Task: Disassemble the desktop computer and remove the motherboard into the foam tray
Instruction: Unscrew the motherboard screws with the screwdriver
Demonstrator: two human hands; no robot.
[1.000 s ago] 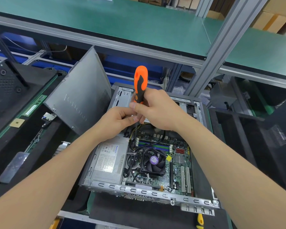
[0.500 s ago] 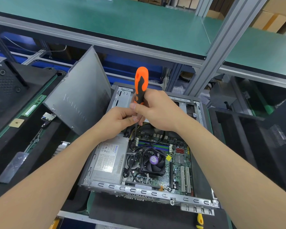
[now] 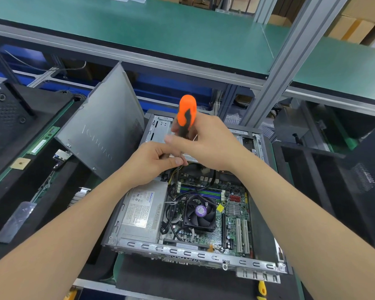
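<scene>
An open desktop case [image 3: 195,254] lies flat in front of me. Inside it sit the green motherboard [image 3: 234,217], a black CPU fan [image 3: 200,212] and a silver power supply [image 3: 139,213]. My right hand [image 3: 210,144] grips the orange-and-black screwdriver [image 3: 186,114], held upright over the far end of the case. My left hand [image 3: 152,161] pinches the screwdriver's thin metal shaft just below the handle. The tip is hidden among black cables near the memory slots.
The grey side panel [image 3: 102,135] leans upright at the left of the case. Black foam trays [image 3: 325,191] stand at the right and at the left, the left one holding a memory stick [image 3: 43,141] and small parts. A yellow-handled tool [image 3: 262,289] lies at the near edge.
The screwdriver handle has tipped slightly and my right hand has shifted its grip a little; my left hand stays on the shaft. The case has not moved.
</scene>
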